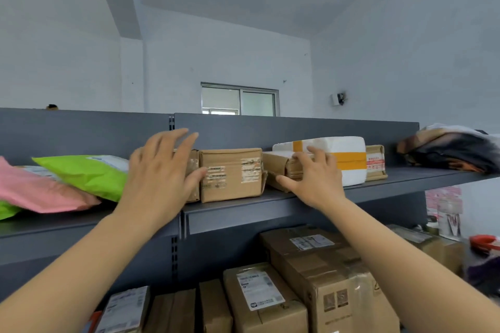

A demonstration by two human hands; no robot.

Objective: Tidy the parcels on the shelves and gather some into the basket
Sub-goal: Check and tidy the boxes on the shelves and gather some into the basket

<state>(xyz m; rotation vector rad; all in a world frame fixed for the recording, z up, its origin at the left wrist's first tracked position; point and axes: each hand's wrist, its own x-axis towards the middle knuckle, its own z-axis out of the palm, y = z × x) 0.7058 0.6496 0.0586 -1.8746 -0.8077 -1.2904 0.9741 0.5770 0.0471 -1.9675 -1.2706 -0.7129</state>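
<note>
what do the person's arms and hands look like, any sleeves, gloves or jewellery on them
Both arms are bare for all of their visible length, with no sleeve in view. The left hand and right hand are ungloved. No watch, bracelet or ring shows on either wrist or on the fingers that can be seen. The nails are too blurred to describe.

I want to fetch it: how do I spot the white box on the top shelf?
Find the dark grey top shelf below the window. Just right of the person's right hand sits the white foam box, between a flat brown parcel and a small brown carton. It alone is white, banded with orange tape.
</note>
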